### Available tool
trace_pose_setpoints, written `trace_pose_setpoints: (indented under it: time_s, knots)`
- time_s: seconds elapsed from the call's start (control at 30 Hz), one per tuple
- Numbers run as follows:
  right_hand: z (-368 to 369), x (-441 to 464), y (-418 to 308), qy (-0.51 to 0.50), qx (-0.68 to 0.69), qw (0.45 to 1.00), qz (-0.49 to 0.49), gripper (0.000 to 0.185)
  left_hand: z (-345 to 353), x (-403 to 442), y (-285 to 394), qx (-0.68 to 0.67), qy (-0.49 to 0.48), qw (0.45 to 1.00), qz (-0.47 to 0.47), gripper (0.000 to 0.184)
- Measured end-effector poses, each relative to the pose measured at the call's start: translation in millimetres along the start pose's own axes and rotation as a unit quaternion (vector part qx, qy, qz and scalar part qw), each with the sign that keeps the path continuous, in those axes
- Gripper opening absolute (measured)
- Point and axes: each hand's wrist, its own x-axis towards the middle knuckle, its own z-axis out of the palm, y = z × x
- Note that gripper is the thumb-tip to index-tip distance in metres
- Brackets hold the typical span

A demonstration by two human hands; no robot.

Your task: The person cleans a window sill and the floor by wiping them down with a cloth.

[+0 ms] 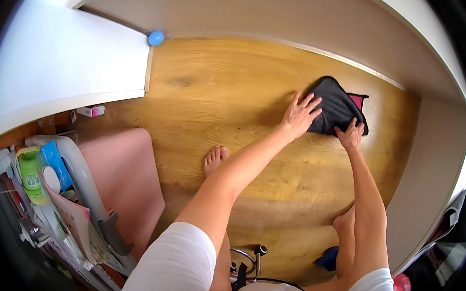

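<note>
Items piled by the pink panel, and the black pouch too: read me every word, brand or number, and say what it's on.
No text can be read with certainty.
Green container: pale characters, too blurred.
Pink sheet: faint characters, too small.
Small pink-and-white box: markings too small.
Black pouch: no lettering visible.

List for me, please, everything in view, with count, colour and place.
Cloth: one, black, under both hands
Flap: one, pinkish-red, at cloth's edge
Floor: one, wood-brown, middle
Ball: one, blue, top
Panel: one, white, upper left
Small box: one, white-pink, left
Pink panel: one, pink, left
Clutter: uncountable, mixed, far left
Wheel: at least one, black, bottom
Blurred item: one, dark blue, bottom
Left hand, right hand: two, bare, on cloth
Toes: bare, centre-left
</note>
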Motion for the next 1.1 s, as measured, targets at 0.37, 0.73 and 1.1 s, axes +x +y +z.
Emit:
trace_pose_setpoints:
  time_s: [0.37, 0.73, 1.1]
  knots:
    - [7, 41, -193, 0.073, 0.098, 0.981, -0.152, 0.099, -85, -19, -178, 0.059, -0.057, 0.976, -0.202, 0.055]
    - [6, -64, -272, 0.030, 0.153, 0.864, -0.479, 0.089, -87, -149, -315, 0.068, -0.003, 0.890, -0.451, 0.052]
    - [15, -58, -207, -0.011, -0.052, 0.910, -0.412, 0.102, -88, -193, -339, 0.307, -0.045, 0.844, -0.437, 0.040]
